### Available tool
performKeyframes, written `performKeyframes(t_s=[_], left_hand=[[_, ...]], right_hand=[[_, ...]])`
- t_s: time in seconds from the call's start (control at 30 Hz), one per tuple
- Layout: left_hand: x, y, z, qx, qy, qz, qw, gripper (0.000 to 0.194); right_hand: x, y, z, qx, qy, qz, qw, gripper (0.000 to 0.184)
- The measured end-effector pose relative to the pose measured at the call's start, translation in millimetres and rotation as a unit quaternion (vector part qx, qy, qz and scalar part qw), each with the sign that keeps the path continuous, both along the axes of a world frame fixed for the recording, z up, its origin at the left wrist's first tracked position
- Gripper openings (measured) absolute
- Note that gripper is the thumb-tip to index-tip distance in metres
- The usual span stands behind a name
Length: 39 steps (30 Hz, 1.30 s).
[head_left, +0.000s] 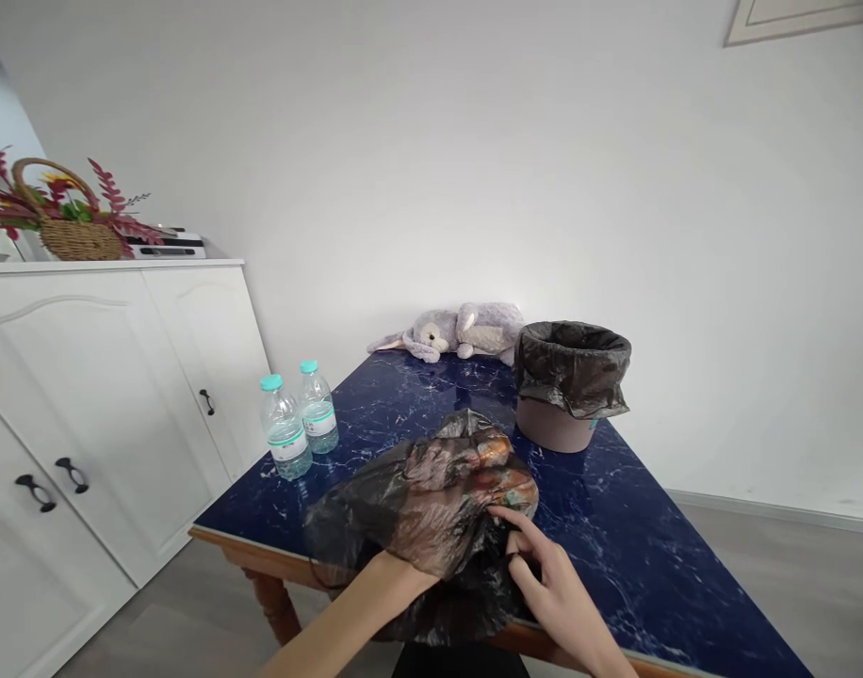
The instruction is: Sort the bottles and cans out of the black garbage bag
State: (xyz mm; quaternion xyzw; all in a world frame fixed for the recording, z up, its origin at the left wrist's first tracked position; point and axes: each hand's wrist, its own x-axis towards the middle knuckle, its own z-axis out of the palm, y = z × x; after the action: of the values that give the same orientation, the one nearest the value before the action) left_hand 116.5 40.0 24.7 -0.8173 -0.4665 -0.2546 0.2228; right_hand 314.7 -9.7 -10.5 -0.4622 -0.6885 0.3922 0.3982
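Observation:
A thin black plastic bag [375, 518] lies on the dark blue marbled table [658, 546] near its front edge. My left hand [431, 513] is pushed inside the bag up to the wrist and shows dimly through the film, with something orange and brownish at its fingers. My right hand [545, 574] is just right of the bag, its fingertips pinching the bag's edge. Farther back stands a small brown bin [555, 428] lined with another black bag [573, 363], folded over its rim.
Two water bottles with teal caps [285, 428] [318, 408] stand at the table's left edge. A grey plush toy [449, 331] lies at the far end by the wall. White cabinets [121, 395] on the left carry a flower basket [68, 217].

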Motion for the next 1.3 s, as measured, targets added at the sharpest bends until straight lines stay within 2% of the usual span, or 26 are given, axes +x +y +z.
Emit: performKeyframes(t_s=[0.13,0.23,0.37,0.47,0.57,0.63,0.7,0.77,0.87,0.93,1.0,1.07,1.17,1.23,1.3], left_hand=[[4.4,11.1,-3.6,-0.027,-0.001,-0.015,1.0,0.066],[-4.8,3.7,7.6,-0.032,-0.011,-0.024,0.999,0.058],[-31.7,-35.4,44.3,-0.035,-0.061,-0.055,0.996,0.052],[-57.8,-78.3,77.0,-0.139,-0.099,-0.043,0.984,0.063],[-87.7,-116.2,100.2,-0.25,-0.176,0.003,0.952,0.059],[-110.5,-131.2,107.5,-0.292,-0.27,0.028,0.917,0.063],[-134.9,-135.6,109.2,-0.304,-0.396,0.042,0.865,0.072],[-157.6,-131.1,107.8,-0.278,-0.544,0.05,0.79,0.072],[-180.4,-117.8,103.6,-0.219,-0.725,0.007,0.652,0.059],[-186.7,-112.1,99.4,-0.207,-0.795,-0.028,0.57,0.043],[-188.9,-111.4,92.6,-0.206,-0.835,-0.033,0.51,0.034],[-191.0,-114.4,82.3,-0.212,-0.858,-0.024,0.467,0.034],[-199.0,-119.8,62.7,-0.229,-0.876,-0.028,0.424,0.041],[-207.7,-121.3,49.9,-0.237,-0.88,-0.042,0.409,0.044],[-217.2,-121.6,39.2,-0.237,-0.881,-0.058,0.406,0.045]], right_hand=[[0.9,1.3,-2.7,0.011,0.008,0.003,1.0,0.046],[1.2,2.4,-3.0,0.003,0.027,-0.015,1.0,0.044],[0.7,3.1,-1.5,0.006,0.05,-0.037,0.998,0.041],[0.3,3.2,-0.6,0.008,0.05,-0.043,0.998,0.041],[0.6,3.2,-0.5,0.004,0.05,-0.042,0.998,0.041],[1.1,3.2,-0.5,-0.001,0.049,-0.04,0.998,0.042],[1.4,3.1,-0.3,-0.002,0.047,-0.039,0.998,0.041],[1.5,2.9,0.2,-0.002,0.045,-0.038,0.998,0.04],[1.0,2.6,1.2,-0.02,0.048,-0.032,0.998,0.04],[0.6,2.4,1.5,-0.032,0.048,-0.029,0.998,0.04],[0.3,2.2,1.3,-0.032,0.046,-0.031,0.998,0.04],[0.3,2.1,0.5,-0.022,0.046,-0.035,0.998,0.04],[0.5,2.4,-1.7,-0.01,0.045,-0.034,0.998,0.039],[0.6,2.9,-3.2,-0.004,0.045,-0.034,0.998,0.039],[0.5,3.3,-4.4,-0.001,0.048,-0.036,0.998,0.039]])
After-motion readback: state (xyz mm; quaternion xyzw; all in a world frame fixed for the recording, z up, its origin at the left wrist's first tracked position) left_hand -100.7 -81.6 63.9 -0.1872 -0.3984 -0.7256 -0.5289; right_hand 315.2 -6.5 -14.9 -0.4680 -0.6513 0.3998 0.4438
